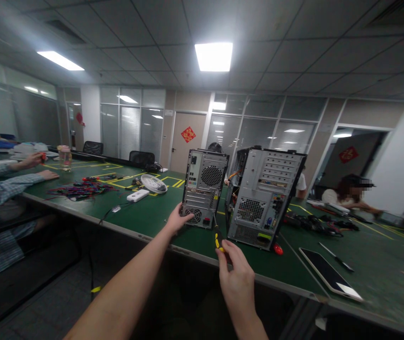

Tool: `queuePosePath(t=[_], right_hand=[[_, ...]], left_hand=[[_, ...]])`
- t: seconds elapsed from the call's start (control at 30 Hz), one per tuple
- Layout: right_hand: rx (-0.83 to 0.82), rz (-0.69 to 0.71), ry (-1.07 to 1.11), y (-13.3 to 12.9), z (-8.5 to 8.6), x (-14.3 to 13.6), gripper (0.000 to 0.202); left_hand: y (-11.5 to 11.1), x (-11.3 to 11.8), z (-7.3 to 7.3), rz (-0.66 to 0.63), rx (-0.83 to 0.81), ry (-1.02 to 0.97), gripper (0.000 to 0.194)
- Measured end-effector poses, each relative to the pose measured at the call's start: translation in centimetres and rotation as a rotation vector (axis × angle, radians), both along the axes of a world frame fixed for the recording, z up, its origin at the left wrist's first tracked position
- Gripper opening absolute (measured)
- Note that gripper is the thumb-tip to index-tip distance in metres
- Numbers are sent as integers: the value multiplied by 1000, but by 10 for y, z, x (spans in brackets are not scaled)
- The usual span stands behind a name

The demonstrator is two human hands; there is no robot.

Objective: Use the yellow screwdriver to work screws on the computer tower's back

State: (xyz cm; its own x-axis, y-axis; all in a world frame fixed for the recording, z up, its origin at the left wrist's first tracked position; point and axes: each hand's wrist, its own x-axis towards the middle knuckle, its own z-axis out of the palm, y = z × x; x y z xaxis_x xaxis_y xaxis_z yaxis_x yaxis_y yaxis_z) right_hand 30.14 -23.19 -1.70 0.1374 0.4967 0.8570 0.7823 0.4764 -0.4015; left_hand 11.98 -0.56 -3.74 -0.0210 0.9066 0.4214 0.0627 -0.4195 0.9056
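The smaller computer case [207, 191] stands upright near the table's front edge, its rear panel with fan grilles and ports toward me. My left hand [177, 221] grips its lower left side, thumb lying across the bottom grille and fingers hidden behind the side. In my right hand [236, 269], a black and yellow screwdriver [218, 238] is pinched by the end of its handle. Its shaft points up and away, to the lower right edge of the smaller case; whether the tip touches a screw cannot be made out. Close on the right stands a larger computer case [258, 198], side open.
On the green table [145, 218] at left lie bundled cables [81, 188], a white round fan part [154, 183] and a white power strip [138, 195]. At right are a tablet [329, 274], another screwdriver [336, 257] and black cables [318, 224]. People sit at both sides.
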Motion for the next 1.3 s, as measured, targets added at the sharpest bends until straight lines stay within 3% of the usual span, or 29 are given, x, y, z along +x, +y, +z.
queuePosePath(t=[0.27,0.53,1.3], right_hand=[[-45,-19,-134,-1,1,5,34],[-53,4,-22,2,0,2,32],[-54,-18,-65,2,-2,3,30]], left_hand=[[2,0,-2,-16,5,1,78],[4,0,-3,1,-14,-9,82],[5,0,-4,-13,4,14,79]])
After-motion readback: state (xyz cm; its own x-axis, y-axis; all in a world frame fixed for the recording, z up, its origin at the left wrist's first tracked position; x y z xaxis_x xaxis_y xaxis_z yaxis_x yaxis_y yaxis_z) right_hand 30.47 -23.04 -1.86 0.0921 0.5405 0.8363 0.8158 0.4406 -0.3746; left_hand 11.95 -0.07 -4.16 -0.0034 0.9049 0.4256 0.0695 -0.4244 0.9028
